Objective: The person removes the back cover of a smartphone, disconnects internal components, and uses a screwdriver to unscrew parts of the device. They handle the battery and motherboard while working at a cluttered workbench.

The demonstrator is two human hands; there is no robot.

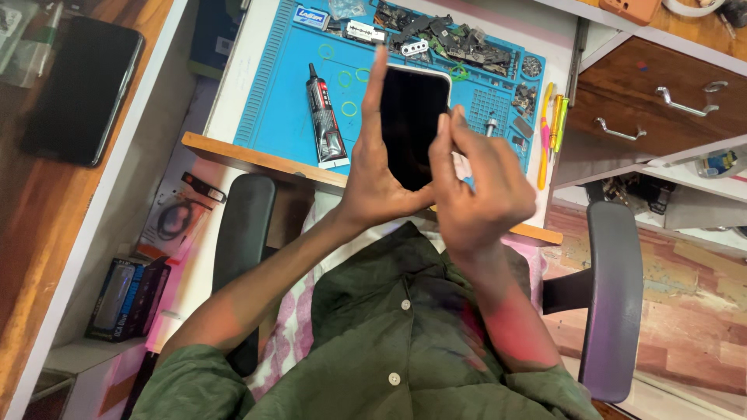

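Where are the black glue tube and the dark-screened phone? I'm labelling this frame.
black glue tube (324, 118): head view, middle of the tube body.
dark-screened phone (411, 124): head view, centre of the screen, between left hand (373, 183) and right hand (482, 187).

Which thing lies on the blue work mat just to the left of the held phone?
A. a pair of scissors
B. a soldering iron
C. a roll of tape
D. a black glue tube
D: a black glue tube lies on the blue mat, left of the phone that the left hand holds.
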